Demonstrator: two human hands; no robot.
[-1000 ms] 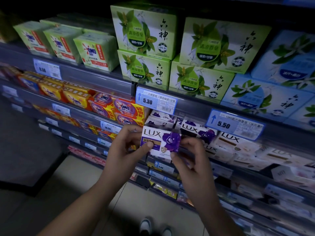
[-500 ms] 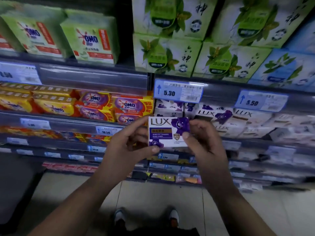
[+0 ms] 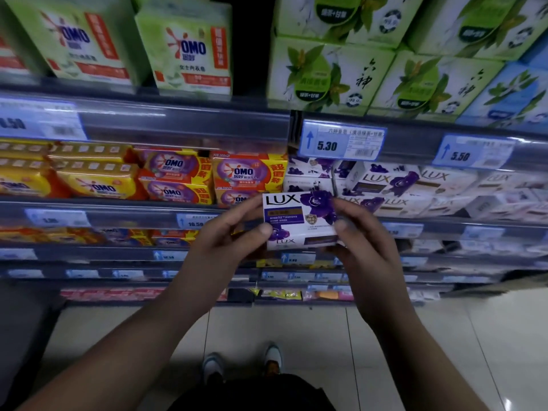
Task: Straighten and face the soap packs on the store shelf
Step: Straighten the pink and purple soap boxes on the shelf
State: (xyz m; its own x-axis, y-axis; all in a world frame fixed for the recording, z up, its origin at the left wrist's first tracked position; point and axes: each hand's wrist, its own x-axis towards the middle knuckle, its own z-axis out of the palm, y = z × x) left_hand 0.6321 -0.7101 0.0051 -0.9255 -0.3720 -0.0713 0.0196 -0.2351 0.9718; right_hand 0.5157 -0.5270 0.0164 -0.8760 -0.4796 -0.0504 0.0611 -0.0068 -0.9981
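Note:
A white and purple LUX soap pack (image 3: pixel 299 218) is held level in front of the middle shelf, its printed face turned toward me. My left hand (image 3: pixel 228 244) grips its left end, thumb on the front. My right hand (image 3: pixel 363 235) grips its right end the same way. Behind it on the shelf lie more LUX soap packs (image 3: pixel 382 185), stacked unevenly and some turned at angles; those to the right are blurred.
Orange and yellow OMO soap packs (image 3: pixel 178 176) fill the shelf to the left. Green boxes (image 3: pixel 332 75) and green OMO packs (image 3: pixel 189 51) stand on the shelf above. Price tags (image 3: pixel 341 142) line the shelf rails. Lower shelves and tiled floor (image 3: pixel 296 330) lie below, with my shoes visible.
The view has swung from an oblique look to facing the shelf squarely. The LUX pack has turned from tilted to level between both hands, held slightly off the shelf.

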